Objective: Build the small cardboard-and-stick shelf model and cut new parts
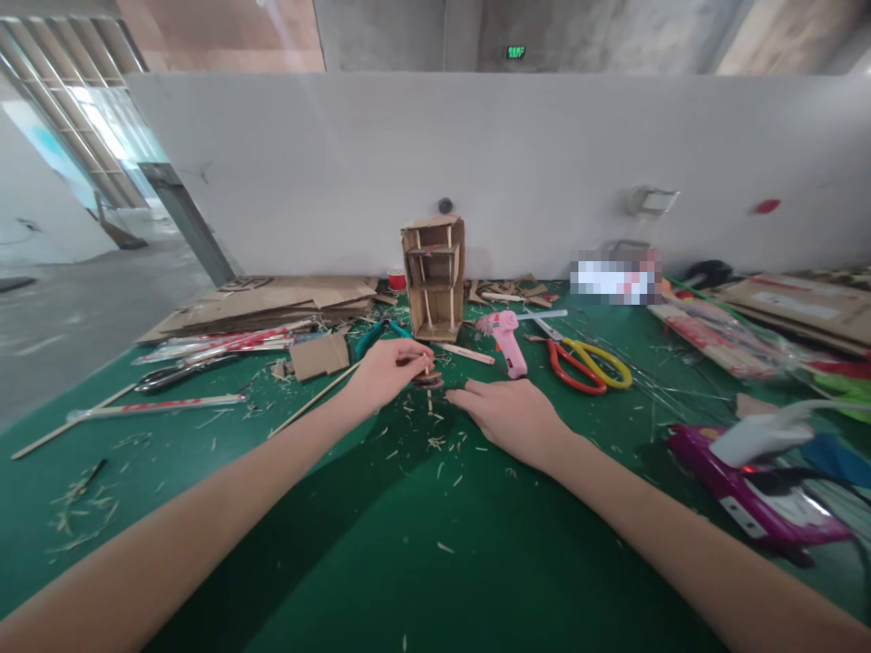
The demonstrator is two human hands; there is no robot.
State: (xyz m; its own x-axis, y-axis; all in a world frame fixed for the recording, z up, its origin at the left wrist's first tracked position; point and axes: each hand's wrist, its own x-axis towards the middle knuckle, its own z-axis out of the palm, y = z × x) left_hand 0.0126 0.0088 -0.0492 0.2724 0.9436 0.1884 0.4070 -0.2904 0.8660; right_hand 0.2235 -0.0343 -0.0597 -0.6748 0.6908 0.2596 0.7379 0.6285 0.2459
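Note:
My left hand [391, 370] is closed in a pinch on the top of a short wooden stick [429, 395], which stands about upright. Small brown pieces [428, 381], seemingly cardboard discs, sit around the stick below my fingertips. Just right of it, my right hand [513, 415] lies low over the green table, fingers stretched toward the stick and holding nothing I can see. A pink glue gun [504, 337] with a clear glue stick lies just beyond my right hand. Behind both hands stands a small cardboard shelf [457, 308] with wooden stick posts.
Teal pliers [371, 337] and cardboard squares [319, 356] lie left of the shelf. Scissors with red and yellow handles [578, 365] are at right, near a purple power strip [748, 499] with cables. Flat cardboard [272, 302] is stacked back left. Wood shavings litter the green table [422, 562].

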